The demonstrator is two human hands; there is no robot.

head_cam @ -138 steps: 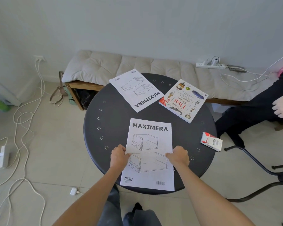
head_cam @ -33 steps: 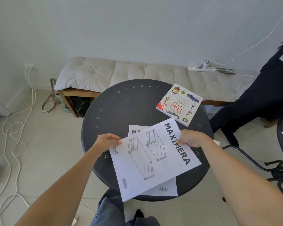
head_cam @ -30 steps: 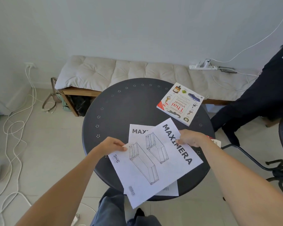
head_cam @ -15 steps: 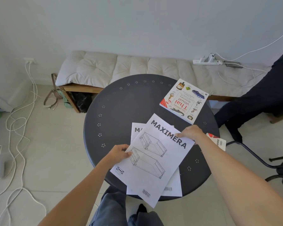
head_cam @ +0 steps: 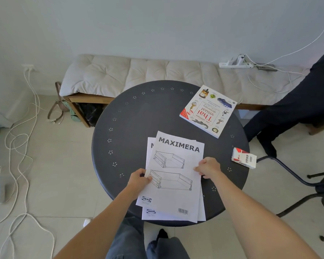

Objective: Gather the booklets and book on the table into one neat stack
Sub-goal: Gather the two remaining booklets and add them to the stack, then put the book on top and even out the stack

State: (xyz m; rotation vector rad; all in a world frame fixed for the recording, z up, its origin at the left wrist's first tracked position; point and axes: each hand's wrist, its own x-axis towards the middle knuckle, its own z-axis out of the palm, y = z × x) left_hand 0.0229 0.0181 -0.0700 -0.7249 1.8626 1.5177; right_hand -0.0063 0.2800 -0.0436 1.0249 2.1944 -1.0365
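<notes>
On the round black table [head_cam: 138, 116], both hands [head_cam: 138, 181] [head_cam: 208, 168] pinch the skewed white paper booklet [head_cam: 174, 176]; releasing now risks a crooked stack.

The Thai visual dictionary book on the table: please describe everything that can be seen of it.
The Thai visual dictionary book is a thin paperback with a white glossy-looking cover, red title lettering, small pictures of objects around the title and a red corner label. It lies closed and flat on the far right part of the round dark table, turned at an angle, its title upside down to the camera. Nothing rests on it and neither hand touches it; it lies apart from the two booklets.
</notes>
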